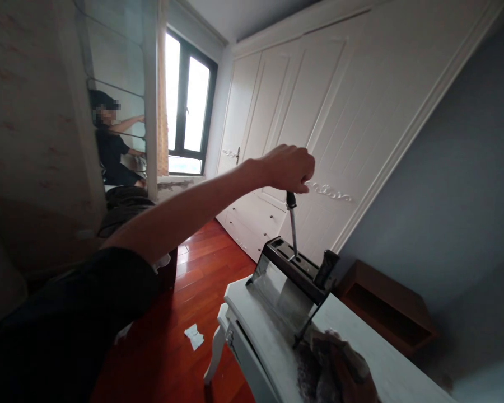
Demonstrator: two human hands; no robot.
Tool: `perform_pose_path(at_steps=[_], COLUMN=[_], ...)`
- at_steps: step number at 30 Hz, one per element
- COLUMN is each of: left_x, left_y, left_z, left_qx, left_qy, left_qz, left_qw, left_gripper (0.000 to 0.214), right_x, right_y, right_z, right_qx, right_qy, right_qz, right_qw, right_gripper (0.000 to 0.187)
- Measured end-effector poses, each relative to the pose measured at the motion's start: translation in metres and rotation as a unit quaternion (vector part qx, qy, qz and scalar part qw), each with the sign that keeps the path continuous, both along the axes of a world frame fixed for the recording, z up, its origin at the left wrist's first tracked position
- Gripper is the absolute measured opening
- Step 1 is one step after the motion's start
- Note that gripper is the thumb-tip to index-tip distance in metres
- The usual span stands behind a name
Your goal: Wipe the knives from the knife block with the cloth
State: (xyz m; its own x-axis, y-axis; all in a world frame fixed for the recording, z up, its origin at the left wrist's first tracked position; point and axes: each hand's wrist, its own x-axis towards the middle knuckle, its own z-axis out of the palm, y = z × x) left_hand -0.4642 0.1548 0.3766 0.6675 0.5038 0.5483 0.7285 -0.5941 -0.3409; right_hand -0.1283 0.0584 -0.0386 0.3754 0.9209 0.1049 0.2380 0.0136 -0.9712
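Note:
My left hand (292, 167) is closed around the black handle of a sharpening steel (293, 224). Its metal rod stands nearly upright, with the tip at a slot in the top of a knife block (285, 294). The block has a black top and shiny sides and sits on a white table (365, 330). A second black handle (326, 267) rises from the block's right end. Low in the view, my right hand (353, 372) grips a dark grey cloth (313, 369) on the tabletop near the block.
A brown open-fronted box (386, 305) is beside the table by the wall. Behind stands a white wardrobe (294, 95). A crumpled white paper (194, 337) lies on the red wooden floor (193, 280). At the left, a mirror (121, 61) shows a seated person.

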Motion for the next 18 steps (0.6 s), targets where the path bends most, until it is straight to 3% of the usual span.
perform_pose_path(at_steps=[3,9,18], left_x=[0.013,0.034,0.054], left_y=[0.000,0.010,0.000], left_z=[0.005,0.012,0.023], left_qx=[-0.004,0.019,0.093], left_qy=[0.020,0.066,0.152], left_qz=[-0.005,-0.031,-0.044], left_qw=[1.000,0.997,0.983], left_gripper=[0.024,0.032,0.040], right_x=[0.003,-0.018,-0.026], right_y=[0.005,-0.009,-0.017], right_z=[-0.003,0.015,0.028], right_qx=[0.015,0.031,0.045], right_qy=[0.003,-0.014,-0.006], right_qz=[0.023,-0.070,-0.091], right_qw=[1.000,0.997,0.995], right_gripper=[0.067,0.065,0.058])
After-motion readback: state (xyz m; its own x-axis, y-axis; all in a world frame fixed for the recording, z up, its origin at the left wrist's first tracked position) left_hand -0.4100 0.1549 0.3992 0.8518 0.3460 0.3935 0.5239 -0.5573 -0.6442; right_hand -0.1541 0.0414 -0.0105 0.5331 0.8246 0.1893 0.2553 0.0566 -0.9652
